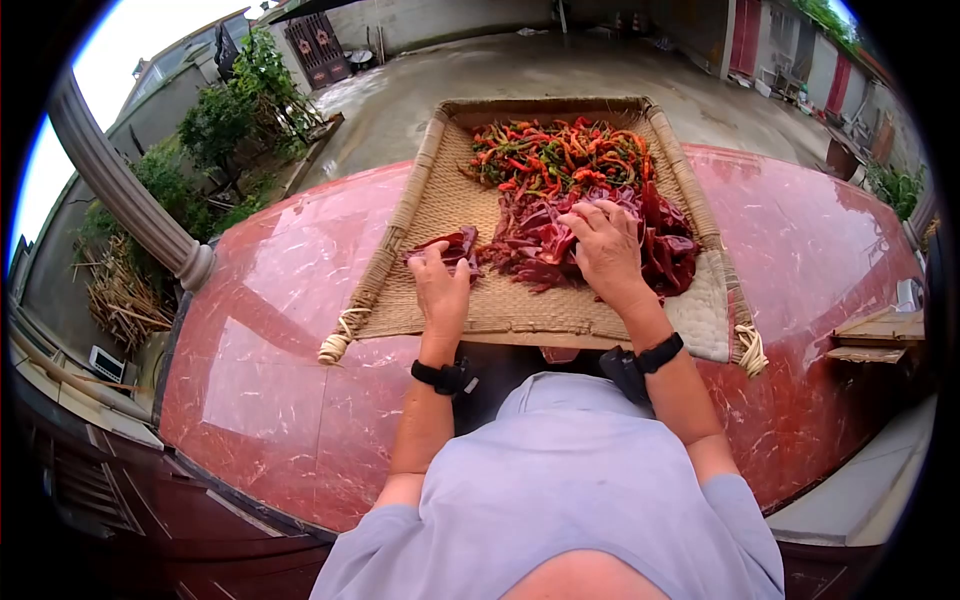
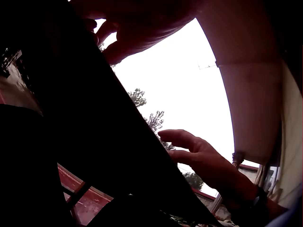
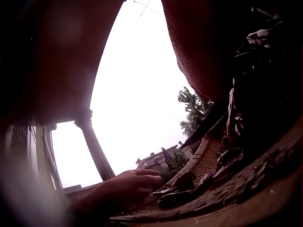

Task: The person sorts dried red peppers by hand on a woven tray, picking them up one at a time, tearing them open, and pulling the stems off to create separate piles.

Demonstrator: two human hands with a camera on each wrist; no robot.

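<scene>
Fingers (image 1: 433, 256) of your left hand (image 1: 443, 295) are at the small pile of dark-red peppers (image 1: 465, 240), centre-left of the frame, thumb apart; can't tell if a pod is pinched. Your right hand (image 1: 608, 255) rests bent-fingered on the big dark-red heap (image 1: 672, 255), right of centre; grasp hidden too, wrist views too dark to settle it.

Step looks like handling the dark pods by hand. Pods look wrinkled and probably brittle, so pick with a light pinch, no squeezing or pressing down. Take from the heap's near left edge, where pods lie loose, not from underneath. Lay each one flat on the small pile; leave the gap of bare weave between the two.

Above the heap, watch the orange-green peppers (image 1: 560, 155), upper centre: they touch the dark ones, so a wide sweep could mix them. Woven tray (image 1: 435, 205) has its low edge toward you; avoid dragging pods over it onto the red tiled floor (image 1: 270, 300).
</scene>
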